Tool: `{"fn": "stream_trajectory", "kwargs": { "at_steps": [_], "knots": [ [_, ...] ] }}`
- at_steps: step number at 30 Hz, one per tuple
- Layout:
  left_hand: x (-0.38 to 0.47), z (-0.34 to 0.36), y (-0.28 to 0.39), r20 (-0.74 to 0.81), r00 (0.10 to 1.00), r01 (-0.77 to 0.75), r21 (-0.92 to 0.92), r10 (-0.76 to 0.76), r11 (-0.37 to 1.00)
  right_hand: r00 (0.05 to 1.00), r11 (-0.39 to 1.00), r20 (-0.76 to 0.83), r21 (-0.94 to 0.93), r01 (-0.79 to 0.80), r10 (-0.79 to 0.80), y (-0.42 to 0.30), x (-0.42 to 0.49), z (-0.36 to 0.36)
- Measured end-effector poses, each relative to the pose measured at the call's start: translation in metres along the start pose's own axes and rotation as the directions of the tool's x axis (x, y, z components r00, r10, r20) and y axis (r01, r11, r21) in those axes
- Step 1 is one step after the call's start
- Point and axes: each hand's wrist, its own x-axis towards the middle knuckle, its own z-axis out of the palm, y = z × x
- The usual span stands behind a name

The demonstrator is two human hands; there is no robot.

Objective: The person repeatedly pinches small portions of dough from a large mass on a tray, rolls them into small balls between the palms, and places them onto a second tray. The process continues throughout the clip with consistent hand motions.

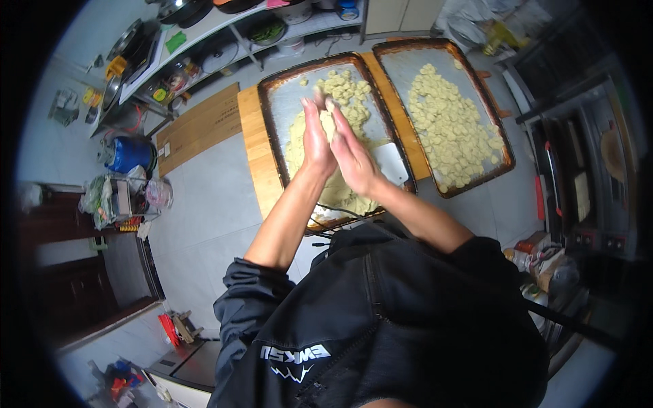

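My left hand and my right hand press together, palms facing, with a lump of pale yellow-green dough between them. They are above the left metal baking tray, which has a browned rim. In that tray a large mass of the same dough lies beneath my hands, and small dough pieces lie towards its far end. A white flat scraper rests at the tray's right side, partly on the dough. The right baking tray holds many small flattened dough pieces.
Both trays rest on a wooden board. Flattened cardboard lies on the floor to the left. A shelf unit with pans and bowls stands beyond. Dark cables cross the near edge of the left tray. An oven-like appliance stands at right.
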Motion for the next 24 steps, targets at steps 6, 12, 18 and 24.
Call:
{"fn": "stream_trajectory", "kwargs": {
  "at_steps": [6, 12, 18, 24],
  "knots": [
    [-0.009, 0.000, -0.012, 0.076, 0.990, -0.139, 0.380, 0.119, 0.915, 0.950, 0.930, 0.059, 0.196, -0.311, 0.305, -0.005, 0.034, -0.019],
    [0.000, 0.002, 0.000, -0.047, 0.994, -0.096, 0.088, 0.101, 0.991, 0.990, 0.988, 0.017, 0.050, -0.144, 0.143, 0.006, 0.028, -0.008],
    [0.014, -0.006, 0.029, -0.103, 0.994, 0.047, 0.263, -0.021, 0.964, 1.000, 0.976, 0.029, 0.216, -0.001, -0.005, -0.008, 0.028, -0.032],
    [0.009, -0.033, 0.024, 0.344, 0.834, 0.379, 0.208, -0.430, 0.902, 0.972, 0.986, 0.184, 0.041, -0.159, 0.149, -0.014, 0.034, -0.085]
  ]
}}
